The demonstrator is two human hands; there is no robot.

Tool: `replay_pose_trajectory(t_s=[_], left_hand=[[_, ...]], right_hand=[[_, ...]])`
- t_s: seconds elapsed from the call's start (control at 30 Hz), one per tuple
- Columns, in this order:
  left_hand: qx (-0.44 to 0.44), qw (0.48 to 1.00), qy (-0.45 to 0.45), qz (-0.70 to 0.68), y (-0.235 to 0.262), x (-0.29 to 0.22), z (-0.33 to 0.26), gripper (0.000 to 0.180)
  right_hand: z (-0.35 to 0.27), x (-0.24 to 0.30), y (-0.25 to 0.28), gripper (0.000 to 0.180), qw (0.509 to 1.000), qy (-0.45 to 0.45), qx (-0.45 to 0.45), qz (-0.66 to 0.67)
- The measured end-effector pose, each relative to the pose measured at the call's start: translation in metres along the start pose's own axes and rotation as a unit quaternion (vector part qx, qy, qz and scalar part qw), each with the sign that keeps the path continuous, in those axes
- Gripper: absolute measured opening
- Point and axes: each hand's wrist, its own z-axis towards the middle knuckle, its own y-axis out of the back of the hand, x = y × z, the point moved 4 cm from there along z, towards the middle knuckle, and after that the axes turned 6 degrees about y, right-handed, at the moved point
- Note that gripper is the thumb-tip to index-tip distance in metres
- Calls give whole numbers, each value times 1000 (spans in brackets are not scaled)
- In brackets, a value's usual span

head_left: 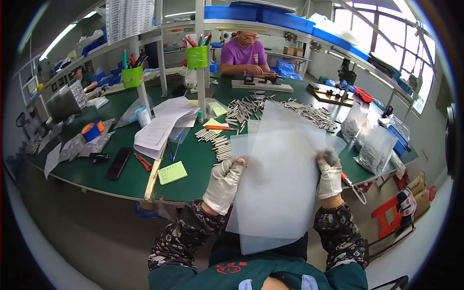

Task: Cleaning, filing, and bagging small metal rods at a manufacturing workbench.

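Two or more translucent plastic sheets [278, 179], overlapping and askew, hang in front of me over the table's near edge. Whether they are flat bags I cannot tell. My left hand [225, 184], in a whitish glove with bare fingertips, pinches their left edge. At the right edge, my gloved right hand [329, 175] is closed on them too. Just beyond the left hand lie rows of short metal pins [221, 147]. Past the sheets spreads a heap of similar pins [246, 108], partly covered by them.
Papers [164, 126], a sticky-note pad [172, 172], a phone [118, 164] and a red cutter [143, 162] lie on the green table [203, 186] at left. Filled plastic bags [375, 150] stand at right. A person in purple [243, 54] works opposite, beneath a shelf [285, 24].
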Motion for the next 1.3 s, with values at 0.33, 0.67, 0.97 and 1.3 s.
replay_pose_trajectory(t_s=[0.33,0.67,0.97,1.3], left_hand=[[-207,974,-30,83,107,-24,27,27],[-483,868,-17,-113,277,14,145,30],[-624,720,158,-261,298,99,171,21],[-393,858,276,-183,308,73,161,36]], right_hand=[[29,-47,34,14,996,-72,-43,-5],[32,-56,108,19,990,-111,-57,65],[31,-50,101,20,989,-123,-64,56],[41,-67,78,24,982,-173,-67,40]])
